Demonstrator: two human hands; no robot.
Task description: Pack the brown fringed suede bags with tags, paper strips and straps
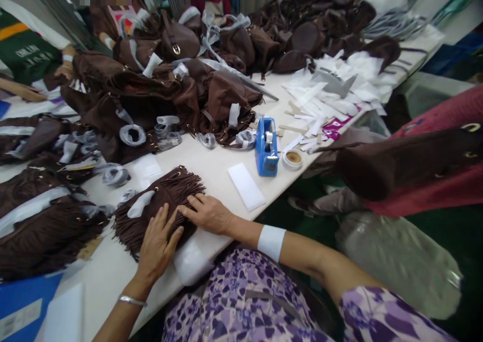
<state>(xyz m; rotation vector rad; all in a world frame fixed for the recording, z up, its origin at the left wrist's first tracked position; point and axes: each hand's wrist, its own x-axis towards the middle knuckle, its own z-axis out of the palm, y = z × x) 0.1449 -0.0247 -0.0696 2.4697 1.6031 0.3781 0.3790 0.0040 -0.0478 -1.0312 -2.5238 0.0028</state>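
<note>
A dark brown fringed handbag (166,196) lies flat on the white table near its front edge. My left hand (156,241) rests on the bag's lower middle, fingers stretched out and palm down. On the bag's right side my right hand (207,212) lies over the fringe, its fingers apart. White wrapping (141,204) covers a small part on the bag's upper left. Beneath the bag's near side sticks out a sheet of clear plastic (193,261). A white foam pad (246,186) lies to the right of the bag.
A blue tape dispenser (266,148) and a small round tub (293,159) stand near the table edge. Brown bags (226,90) are heaped behind, with paper scraps (332,90) at right. Another person's hand (65,70) is at far left; someone carries a brown bag (400,161) at right.
</note>
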